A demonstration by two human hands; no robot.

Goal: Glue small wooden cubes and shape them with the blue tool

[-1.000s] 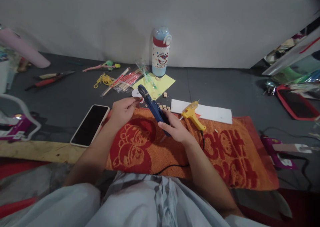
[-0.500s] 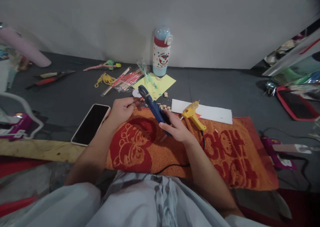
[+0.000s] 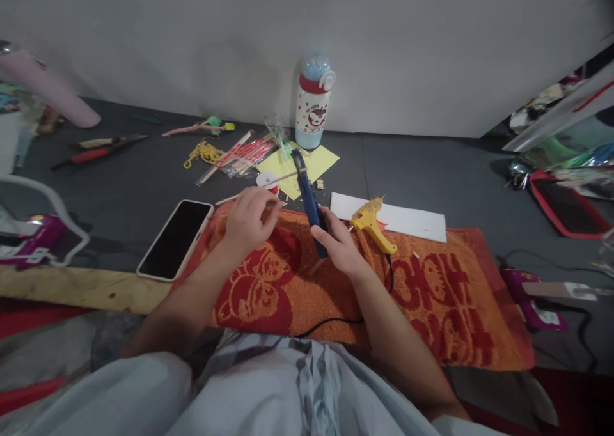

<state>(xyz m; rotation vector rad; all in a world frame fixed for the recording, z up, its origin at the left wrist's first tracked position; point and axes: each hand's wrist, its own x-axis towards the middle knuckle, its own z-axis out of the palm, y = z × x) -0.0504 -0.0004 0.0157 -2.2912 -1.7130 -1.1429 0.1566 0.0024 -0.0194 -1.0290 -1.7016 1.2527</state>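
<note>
My right hand [image 3: 339, 241] is wrapped around a dark blue plier-like cutter [image 3: 309, 199], its narrow hooked head pointing away from me. To its left, my left hand [image 3: 252, 215] has curled fingers with the tips drawn in towards the thumb. Whatever is between those fingertips, if anything, is too small to see. A thin wooden stick [image 3: 285, 177] runs behind the left knuckles, its right end near the cutter's head; I cannot tell whether the hand touches it. Beyond that hand sits a white and red spool [image 3: 267, 180]. Both hands are above an orange and red towel [image 3: 330, 302].
A yellow glue gun [image 3: 369, 222] lies right of the cutter against a white strip [image 3: 417, 220]. Behind are yellow paper [image 3: 323, 161], a bottle [image 3: 313, 107] and packed sticks [image 3: 249, 155]. A phone [image 3: 175, 239] lies left; the glue gun's cord [image 3: 330, 321] crosses the towel.
My left hand has drawn back from the cutter's head, and the wooden stick now shows behind it. The cutter has turned more upright and shifted slightly right in my right hand.
</note>
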